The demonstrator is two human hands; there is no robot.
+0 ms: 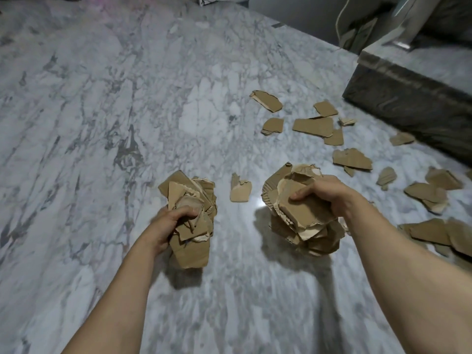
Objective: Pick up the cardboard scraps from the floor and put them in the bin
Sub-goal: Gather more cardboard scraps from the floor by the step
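Note:
My left hand (167,227) grips a bundle of torn brown cardboard scraps (190,198) above the marble floor. My right hand (324,194) grips a larger bundle of scraps (293,226), thumb pressed on the top piece. One small scrap (240,189) lies on the floor between the two bundles. Several more scraps lie scattered to the right, such as a long piece (313,126) and a curved one (268,100). No bin is in view.
The white-grey marble floor (115,111) stretches left and ahead. A dark stone step (408,106) runs along the right side, with scraps close to its foot. A white bag or sheet (357,24) stands at the far right back.

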